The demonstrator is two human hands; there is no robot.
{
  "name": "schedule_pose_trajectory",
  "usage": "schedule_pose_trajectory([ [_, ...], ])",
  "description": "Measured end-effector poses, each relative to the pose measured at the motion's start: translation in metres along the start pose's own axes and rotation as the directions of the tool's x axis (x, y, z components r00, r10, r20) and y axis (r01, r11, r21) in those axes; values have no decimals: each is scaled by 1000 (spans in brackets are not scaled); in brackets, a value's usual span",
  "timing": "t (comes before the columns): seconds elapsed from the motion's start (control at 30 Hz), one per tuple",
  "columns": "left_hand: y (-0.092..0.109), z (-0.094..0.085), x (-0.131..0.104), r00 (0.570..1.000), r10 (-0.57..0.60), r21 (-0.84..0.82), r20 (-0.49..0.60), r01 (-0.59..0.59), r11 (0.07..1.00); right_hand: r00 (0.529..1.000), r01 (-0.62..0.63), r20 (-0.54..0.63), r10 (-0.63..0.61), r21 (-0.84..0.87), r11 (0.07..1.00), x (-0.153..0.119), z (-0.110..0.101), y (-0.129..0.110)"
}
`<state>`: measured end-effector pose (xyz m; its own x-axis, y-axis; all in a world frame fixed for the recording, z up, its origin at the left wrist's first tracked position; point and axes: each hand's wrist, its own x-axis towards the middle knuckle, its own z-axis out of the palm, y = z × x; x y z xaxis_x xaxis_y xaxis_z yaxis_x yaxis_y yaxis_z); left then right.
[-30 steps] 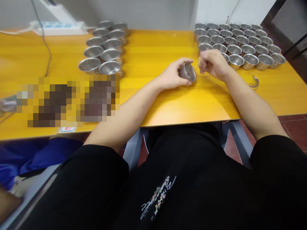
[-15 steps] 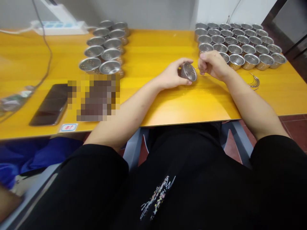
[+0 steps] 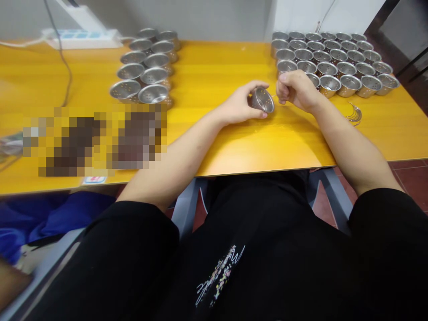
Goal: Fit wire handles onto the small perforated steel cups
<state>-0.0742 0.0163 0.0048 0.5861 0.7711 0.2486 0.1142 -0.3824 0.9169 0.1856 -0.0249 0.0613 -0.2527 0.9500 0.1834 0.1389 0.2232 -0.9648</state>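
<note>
My left hand [image 3: 238,103] is curled around a small perforated metal cup [image 3: 262,100], its open mouth tilted to the right. The thumb lies along the cup's lower side and the fingers along its upper side. Just right of the rim, my right hand [image 3: 297,89] is closed in a pinch. A thin wire [image 3: 273,96] shows between its fingertips and the cup; most of it is hidden. Several curved thin wires [image 3: 355,114] lie in a small bundle on the table, beyond my right forearm.
Rows of similar perforated cups [image 3: 346,69] stand at the back right of the yellow table [image 3: 220,64]. Two more columns of cups [image 3: 130,71] stand at the left. A white power strip [image 3: 83,39] with cables lies behind them. Pixelated dark objects [image 3: 135,138] are by my left forearm.
</note>
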Motion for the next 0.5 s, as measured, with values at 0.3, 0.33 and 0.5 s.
schedule_pose_trajectory([
  [0.3,-2,-2,1,999,23,0,32,-23,1000,999,44,34,-42,-41,998,1,-3,4],
  [0.33,-2,-2,1,999,24,5,33,-24,1000,998,52,45,-50,-36,998,1,-4,6],
  [0.5,0,-2,0,1000,7,22,14,-8,1000,999,37,37,-36,-30,999,3,-6,12],
])
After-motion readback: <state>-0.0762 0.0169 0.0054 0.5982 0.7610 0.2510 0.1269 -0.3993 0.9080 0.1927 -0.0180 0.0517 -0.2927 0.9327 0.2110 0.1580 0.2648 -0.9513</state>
